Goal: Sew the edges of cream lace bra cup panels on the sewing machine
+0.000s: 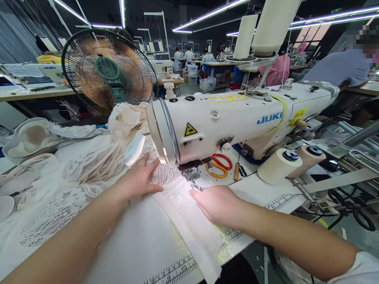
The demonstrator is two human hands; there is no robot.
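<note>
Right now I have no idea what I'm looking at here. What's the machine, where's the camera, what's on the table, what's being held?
This is one view from a camera worn on a person's head, looking down at their own two bare hands. The white machine is an industrial sewing machine in a workshop; other people sit at tables far behind. The left hand lies flat on white lace fabric beside the needle area. The right hand presses a plain white strip that runs under the presser foot. Neither hand grips anything; both rest flat on the cloth. Behind the needle lie scissors with red and orange handles. Two thread cones lie on their sides to the right. A fan stands at back left.
</note>
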